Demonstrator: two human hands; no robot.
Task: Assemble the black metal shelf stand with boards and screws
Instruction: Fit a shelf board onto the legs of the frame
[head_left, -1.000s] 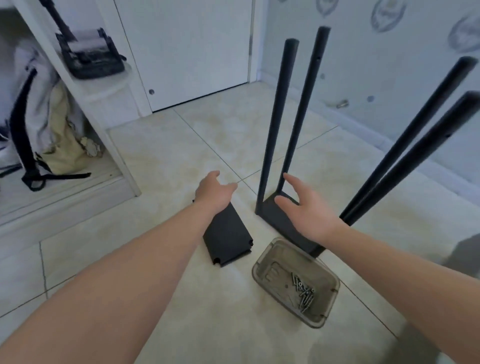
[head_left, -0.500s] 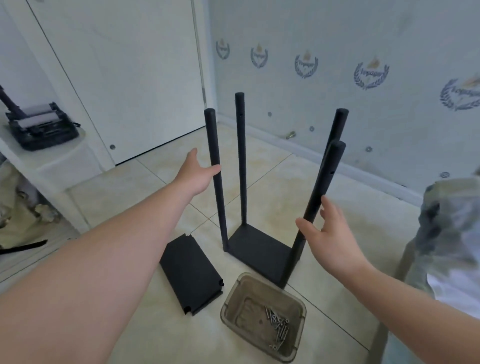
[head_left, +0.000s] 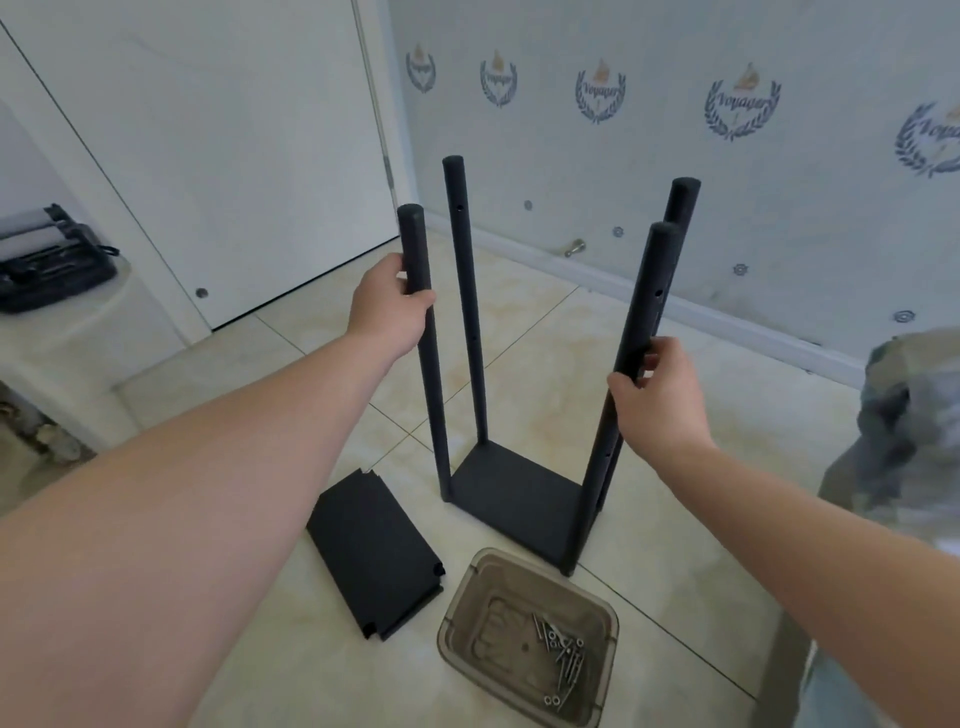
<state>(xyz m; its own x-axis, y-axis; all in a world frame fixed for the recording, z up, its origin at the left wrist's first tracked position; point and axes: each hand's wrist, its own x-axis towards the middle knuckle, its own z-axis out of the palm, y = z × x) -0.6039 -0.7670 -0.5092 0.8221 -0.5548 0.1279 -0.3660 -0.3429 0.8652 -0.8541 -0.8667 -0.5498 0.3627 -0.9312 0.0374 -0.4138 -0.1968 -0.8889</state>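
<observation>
The black metal shelf stand (head_left: 514, 493) stands upright on the tiled floor, a flat bottom board with several round posts rising from its corners. My left hand (head_left: 387, 304) grips the near left post (head_left: 431, 389) close to its top. My right hand (head_left: 657, 395) holds the near right post (head_left: 621, 395) about halfway up, fingers curled round it. A loose black board (head_left: 374, 553) lies flat on the floor left of the stand. In front of the stand, a clear plastic tray (head_left: 524, 634) holds several silver screws (head_left: 563, 657).
A white door (head_left: 208, 145) and a wall with printed emblems (head_left: 597, 98) stand behind the stand. A white ledge on the left carries a black device (head_left: 52, 260). A camouflage-patterned bundle (head_left: 904, 431) sits at the right edge.
Both hands have gone from reaching in the air to holding the two near posts. The view has lifted and pulled back, so the whole stand shows.
</observation>
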